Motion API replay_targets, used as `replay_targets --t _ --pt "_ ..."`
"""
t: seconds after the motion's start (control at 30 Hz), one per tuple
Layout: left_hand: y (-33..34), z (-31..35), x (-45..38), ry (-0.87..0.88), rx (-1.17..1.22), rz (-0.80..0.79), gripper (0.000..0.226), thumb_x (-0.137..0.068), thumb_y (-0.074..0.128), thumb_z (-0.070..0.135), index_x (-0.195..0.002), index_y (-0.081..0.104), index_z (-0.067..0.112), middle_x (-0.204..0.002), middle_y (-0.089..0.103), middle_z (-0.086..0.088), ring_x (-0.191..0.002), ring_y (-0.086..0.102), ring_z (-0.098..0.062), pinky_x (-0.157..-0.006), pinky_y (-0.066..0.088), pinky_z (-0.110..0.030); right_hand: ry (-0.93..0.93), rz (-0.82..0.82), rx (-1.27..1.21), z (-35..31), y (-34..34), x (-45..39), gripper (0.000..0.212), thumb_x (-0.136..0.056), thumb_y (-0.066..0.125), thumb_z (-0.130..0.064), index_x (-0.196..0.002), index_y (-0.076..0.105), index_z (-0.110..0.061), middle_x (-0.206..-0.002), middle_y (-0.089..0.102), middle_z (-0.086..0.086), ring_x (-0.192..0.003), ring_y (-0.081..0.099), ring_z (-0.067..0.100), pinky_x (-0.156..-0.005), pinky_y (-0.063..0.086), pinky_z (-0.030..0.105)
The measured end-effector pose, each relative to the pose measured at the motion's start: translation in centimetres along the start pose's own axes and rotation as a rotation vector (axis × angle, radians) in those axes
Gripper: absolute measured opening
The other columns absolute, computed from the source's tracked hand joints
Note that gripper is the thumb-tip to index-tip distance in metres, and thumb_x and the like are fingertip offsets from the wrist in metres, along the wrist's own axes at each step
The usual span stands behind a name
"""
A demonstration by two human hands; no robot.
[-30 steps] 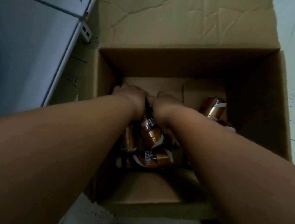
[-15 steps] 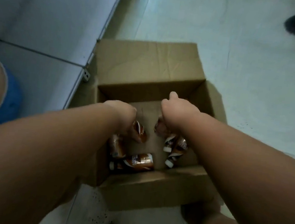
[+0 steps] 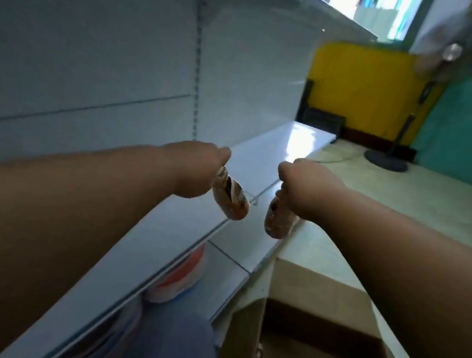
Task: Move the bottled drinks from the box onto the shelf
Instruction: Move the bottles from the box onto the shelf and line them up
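Bare forearms, unsleeved; blue-grey trousers [image 3: 174,345] below

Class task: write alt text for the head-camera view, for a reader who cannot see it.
Each hand, left hand and right hand, holds a brown bottle by its top, left bottle and right bottle, above a white shelf. The open cardboard box sits on the floor at lower right.

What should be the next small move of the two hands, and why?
Probably lower both bottles onto the white shelf. The left hand holds one brown bottle by its top and the right hand holds another; both hang just above the shelf surface and are not yet set down.
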State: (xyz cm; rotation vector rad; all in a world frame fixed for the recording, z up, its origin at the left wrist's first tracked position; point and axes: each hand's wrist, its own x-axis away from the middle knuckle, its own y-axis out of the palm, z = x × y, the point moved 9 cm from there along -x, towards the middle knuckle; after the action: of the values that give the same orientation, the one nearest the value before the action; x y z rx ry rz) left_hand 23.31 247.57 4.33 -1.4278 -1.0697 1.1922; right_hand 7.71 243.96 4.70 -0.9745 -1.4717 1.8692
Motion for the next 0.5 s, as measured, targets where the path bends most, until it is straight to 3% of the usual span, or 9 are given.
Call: replay_targets --t 0.1,0.23,0.33,0.5 --pt "-2.1 -7.6 4.4 -0.035 -0.042 -0.006 0.014 -0.089 0.050 0.022 -0.087 0.037 0.026 -0.081 0.045 0.006 -0.070 0.047 -0.015 -0.057 0.034 -0.032 -0.099 0.005 0.000 -7.7 -1.8 -4.1 0.027 -0.085 0.060 -0.036 -0.097 0.052 -0.014 -0.081 0.044 0.004 -0.085 0.054 0.029 -0.066 0.039 0.032" --pt "-1.9 -15.6 8.3 -0.117 -0.115 -0.015 0.010 -0.089 0.050 0.020 -0.097 0.044 0.018 -0.092 0.051 -0.003 -0.075 0.052 -0.021 -0.067 0.043 -0.038 -0.182 0.010 -0.090 -15.5 -2.0 -8.2 0.027 -0.083 0.062 -0.042 -0.085 0.049 -0.019 -0.077 0.047 0.000 -0.076 0.047 0.019 -0.065 0.038 0.030" --pt "-1.4 -20.0 9.0 -0.142 -0.134 -0.035 0.017 -0.089 0.052 0.018 -0.106 0.050 0.016 -0.092 0.048 -0.004 -0.074 0.050 -0.021 -0.067 0.045 -0.038 -0.214 0.027 -0.175 -20.4 -1.1 -11.3 0.030 -0.083 0.063 -0.043 -0.092 0.056 -0.015 -0.082 0.051 0.001 -0.079 0.050 0.019 -0.068 0.041 0.031" --pt "0.9 -23.8 8.0 -0.170 -0.090 -0.042 0.016 -0.085 0.056 0.020 -0.100 0.055 0.016 -0.092 0.051 -0.004 -0.080 0.053 -0.022 -0.068 0.043 -0.036 -0.145 0.074 -0.336 -24.9 2.3 -15.9 0.026 -0.079 0.067 -0.035 -0.092 0.056 -0.015 -0.087 0.059 0.004 -0.080 0.055 0.021 -0.067 0.046 0.031"
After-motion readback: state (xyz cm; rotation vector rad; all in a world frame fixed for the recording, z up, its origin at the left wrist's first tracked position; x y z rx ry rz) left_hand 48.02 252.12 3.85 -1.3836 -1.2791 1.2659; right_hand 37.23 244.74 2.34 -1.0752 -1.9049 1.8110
